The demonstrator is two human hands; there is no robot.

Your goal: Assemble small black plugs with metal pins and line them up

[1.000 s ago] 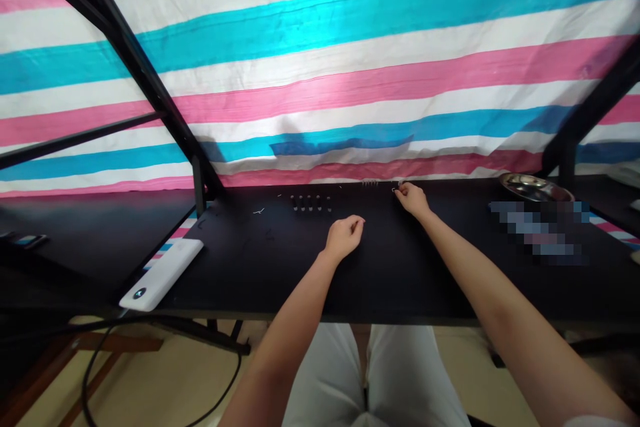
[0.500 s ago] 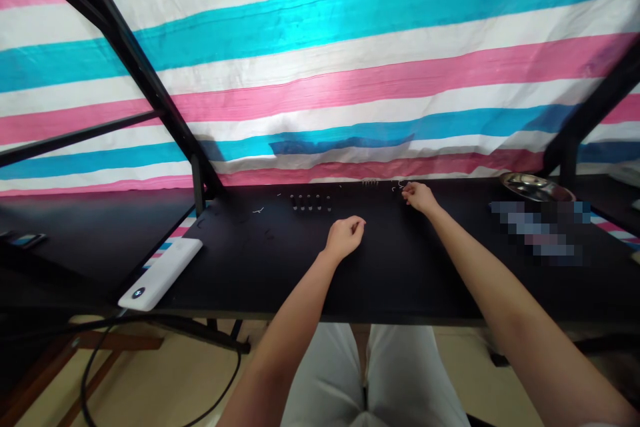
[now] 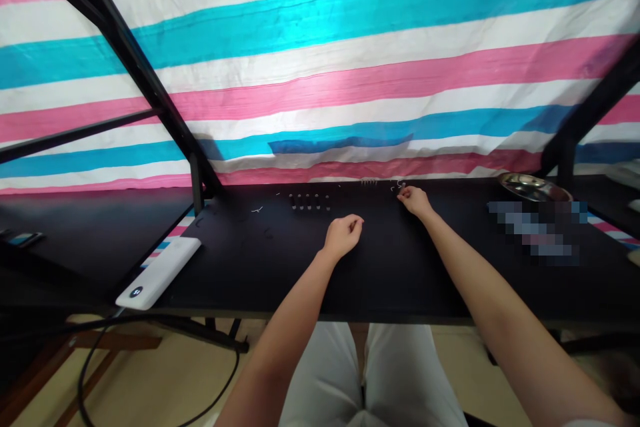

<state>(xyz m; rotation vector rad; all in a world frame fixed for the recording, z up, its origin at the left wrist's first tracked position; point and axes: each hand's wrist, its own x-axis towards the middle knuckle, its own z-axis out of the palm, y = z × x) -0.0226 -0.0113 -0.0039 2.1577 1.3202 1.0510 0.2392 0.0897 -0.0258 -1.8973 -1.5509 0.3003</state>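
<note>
Far back on the table [image 3: 390, 280], white bits [image 3: 399, 183] lie beside the right hand [image 3: 415, 203], fingertips together; the left hand [image 3: 343, 235] is curled closed. Whether either grips anything, I cannot tell; tiny bits want light pinching.

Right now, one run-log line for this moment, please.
left hand: curled, contents hidden | right hand: near small pale pieces, grip unclear | row of dark cylinders: beyond left hand | metal dish: right of hands
</note>
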